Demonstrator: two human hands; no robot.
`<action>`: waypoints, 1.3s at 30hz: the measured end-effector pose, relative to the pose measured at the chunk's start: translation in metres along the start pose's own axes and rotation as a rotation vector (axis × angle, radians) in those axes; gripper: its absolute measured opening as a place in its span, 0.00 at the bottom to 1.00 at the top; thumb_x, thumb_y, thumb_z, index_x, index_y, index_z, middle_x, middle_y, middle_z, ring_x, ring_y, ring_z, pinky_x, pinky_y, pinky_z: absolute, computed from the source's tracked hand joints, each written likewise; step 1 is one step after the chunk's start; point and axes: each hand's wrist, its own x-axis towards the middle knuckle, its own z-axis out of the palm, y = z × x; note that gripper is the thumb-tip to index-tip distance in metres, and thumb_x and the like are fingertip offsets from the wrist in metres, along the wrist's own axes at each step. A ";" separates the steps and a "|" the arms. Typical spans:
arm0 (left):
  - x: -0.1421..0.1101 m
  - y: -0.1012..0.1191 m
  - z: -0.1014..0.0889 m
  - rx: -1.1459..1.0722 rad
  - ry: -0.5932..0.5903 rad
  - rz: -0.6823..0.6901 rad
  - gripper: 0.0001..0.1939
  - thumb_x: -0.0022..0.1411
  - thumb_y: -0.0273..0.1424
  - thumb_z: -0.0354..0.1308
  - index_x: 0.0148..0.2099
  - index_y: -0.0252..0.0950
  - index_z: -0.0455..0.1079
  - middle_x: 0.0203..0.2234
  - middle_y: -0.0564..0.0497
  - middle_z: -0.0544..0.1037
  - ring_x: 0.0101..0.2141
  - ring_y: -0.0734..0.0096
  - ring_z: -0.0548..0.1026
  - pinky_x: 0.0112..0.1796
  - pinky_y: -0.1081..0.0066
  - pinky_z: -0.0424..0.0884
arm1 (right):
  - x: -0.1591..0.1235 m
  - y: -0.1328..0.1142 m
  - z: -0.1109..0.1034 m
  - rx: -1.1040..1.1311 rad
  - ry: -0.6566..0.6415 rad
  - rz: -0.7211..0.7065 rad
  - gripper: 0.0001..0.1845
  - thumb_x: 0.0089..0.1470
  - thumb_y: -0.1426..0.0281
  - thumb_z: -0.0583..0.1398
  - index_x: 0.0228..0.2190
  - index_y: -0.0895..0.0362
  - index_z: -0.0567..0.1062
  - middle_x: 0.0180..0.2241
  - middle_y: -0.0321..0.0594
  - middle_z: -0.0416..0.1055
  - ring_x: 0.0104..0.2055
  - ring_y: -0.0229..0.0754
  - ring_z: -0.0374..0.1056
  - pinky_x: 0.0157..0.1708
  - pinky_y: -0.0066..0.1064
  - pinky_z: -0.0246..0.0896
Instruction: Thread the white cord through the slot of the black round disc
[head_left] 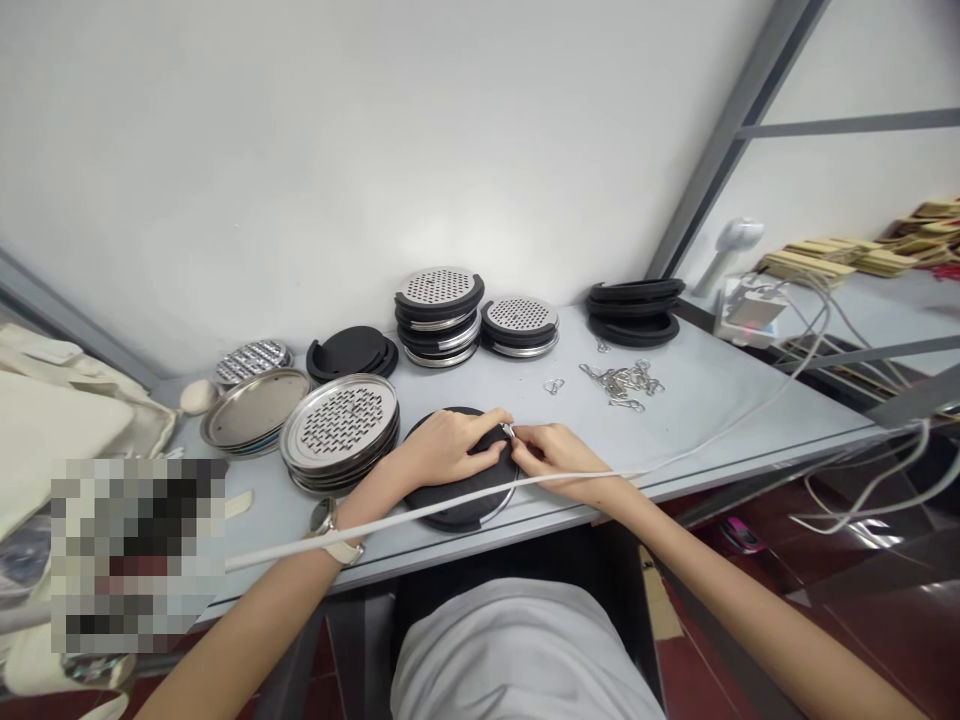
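White wall rose behind a pale grey workbench (697,400) pushed against it, and the bench's back edge carried the stock in short stacks so that the front stayed open for handling. At that front edge lay a round black disc (457,490), flat, with a thin metal rim showing along its near side. The left hand (450,447) rested palm-down on top of the disc, fingers spread and curled over it, apparently pressing it so it would not slide. The right hand (551,450) sat just beside it at the disc's right edge, thumb and fingertips pinched together on a small metal clip (509,431), held right against the rim. More loose wire clips (622,382) lay in a heap within reach to the right. To the left stood a stack of perforated metal plates (341,425), beside plain metal trays (255,408). Further back sat black lids (352,355), two stacks of black rings topped with perforated plates (442,310), and a pile of black rubber rings (636,310). A white cable (420,512) crossed the bench over both wrists; a watch (330,525) sat on the left wrist.
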 end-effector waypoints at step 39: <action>-0.002 -0.002 0.002 0.050 0.002 0.005 0.12 0.65 0.35 0.49 0.49 0.37 0.61 0.22 0.57 0.70 0.23 0.71 0.70 0.24 0.74 0.58 | 0.002 0.003 0.000 -0.005 -0.016 -0.020 0.24 0.64 0.61 0.42 0.24 0.57 0.68 0.24 0.40 0.71 0.25 0.37 0.63 0.27 0.27 0.49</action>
